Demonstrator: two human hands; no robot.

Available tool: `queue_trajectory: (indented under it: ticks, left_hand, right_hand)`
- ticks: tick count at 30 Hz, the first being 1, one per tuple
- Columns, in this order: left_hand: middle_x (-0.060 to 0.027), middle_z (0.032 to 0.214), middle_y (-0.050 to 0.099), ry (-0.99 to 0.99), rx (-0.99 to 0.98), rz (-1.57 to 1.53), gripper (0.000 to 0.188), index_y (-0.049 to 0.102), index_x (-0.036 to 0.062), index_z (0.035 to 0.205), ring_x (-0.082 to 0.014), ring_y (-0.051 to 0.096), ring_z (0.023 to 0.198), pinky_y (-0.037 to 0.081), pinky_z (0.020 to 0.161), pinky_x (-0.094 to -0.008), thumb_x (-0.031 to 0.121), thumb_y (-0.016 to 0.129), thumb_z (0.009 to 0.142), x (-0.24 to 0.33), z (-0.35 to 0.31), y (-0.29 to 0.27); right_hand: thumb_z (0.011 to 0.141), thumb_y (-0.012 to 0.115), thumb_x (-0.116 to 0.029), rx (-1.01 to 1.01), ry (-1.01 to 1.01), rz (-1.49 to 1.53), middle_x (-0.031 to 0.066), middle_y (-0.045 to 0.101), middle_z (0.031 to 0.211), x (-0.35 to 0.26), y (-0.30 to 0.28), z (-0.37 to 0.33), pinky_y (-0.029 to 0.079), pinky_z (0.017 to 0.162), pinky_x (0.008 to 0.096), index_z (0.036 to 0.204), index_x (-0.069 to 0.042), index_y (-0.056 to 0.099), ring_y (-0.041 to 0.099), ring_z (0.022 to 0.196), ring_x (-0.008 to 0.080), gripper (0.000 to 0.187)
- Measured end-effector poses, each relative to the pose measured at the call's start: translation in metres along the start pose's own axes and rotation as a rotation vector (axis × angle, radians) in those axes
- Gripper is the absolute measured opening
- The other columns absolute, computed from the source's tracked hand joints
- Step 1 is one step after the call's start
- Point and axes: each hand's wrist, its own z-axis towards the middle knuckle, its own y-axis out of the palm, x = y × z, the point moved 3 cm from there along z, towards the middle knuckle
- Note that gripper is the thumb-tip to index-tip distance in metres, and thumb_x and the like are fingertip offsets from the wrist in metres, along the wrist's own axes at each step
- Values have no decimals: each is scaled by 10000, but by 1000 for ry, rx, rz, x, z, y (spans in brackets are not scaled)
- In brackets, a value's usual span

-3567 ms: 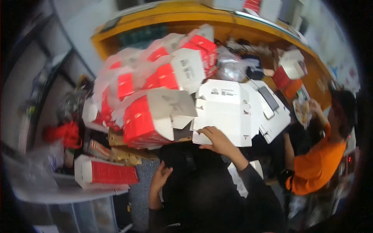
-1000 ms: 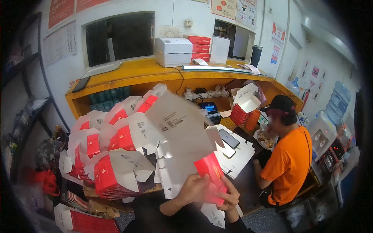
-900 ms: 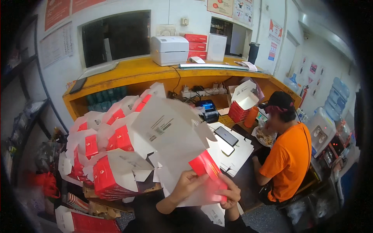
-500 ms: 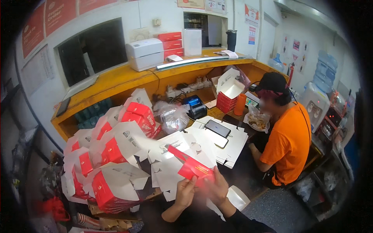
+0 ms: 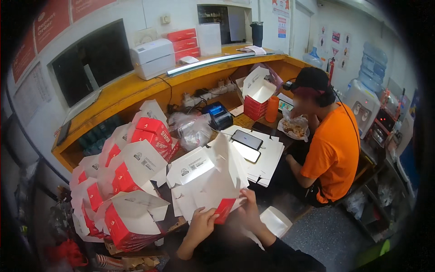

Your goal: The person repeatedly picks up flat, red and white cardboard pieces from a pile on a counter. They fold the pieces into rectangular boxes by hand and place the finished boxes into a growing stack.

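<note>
A partly folded food carton (image 5: 224, 209), red outside and white inside, is held low in front of me. Its large white inner panels spread open toward the table and overlap other white card there, so its far outline is hard to tell. My left hand (image 5: 202, 226) pinches the red near panel at its left corner. On the other side my right hand (image 5: 250, 212) grips the carton's right edge, its fingers slightly blurred. To the left stand stacks of folded red-and-white cartons (image 5: 124, 224) with lids raised. Flat white carton sheets (image 5: 267, 168) lie beyond my right hand.
Two phones (image 5: 247, 139) rest on the sheets. A clear plastic bag (image 5: 192, 131) and a blue-black device (image 5: 217, 115) stand behind. At the right sits a person in an orange shirt (image 5: 336, 145), beside a food bowl (image 5: 294, 128) and an orange cup (image 5: 272, 109). An open carton (image 5: 275, 221) lies near my right forearm.
The carton in my hands has turned from its red outside to its white inside, with panels now spread out. My view has shifted slightly. The seated person's hand has risen toward the head.
</note>
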Motion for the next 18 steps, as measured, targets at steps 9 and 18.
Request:
queue_trajectory:
  ticks: [9, 18]
  left_hand:
    - [-162, 794, 588, -313, 72, -65, 201, 555, -37, 916, -238, 556, 791, 426, 712, -314, 152, 508, 868, -27, -39, 3]
    - [-137, 669, 598, -359, 303, -427, 171, 578, -48, 841, -175, 564, 612, 448, 598, -322, 121, 555, 831, -40, -39, 26]
  right_hand:
    - [756, 636, -199, -536, -223, -197, 243, 223, 1349, -13, 31, 14, 258, 997, 459, 1084, -123, 555, 259, 1233, 415, 346]
    - [725, 633, -76, -369, -58, -283, 224, 310, 1321, -12, 38, 14, 379, 938, 372, 970, -39, 546, 376, 1171, 400, 262]
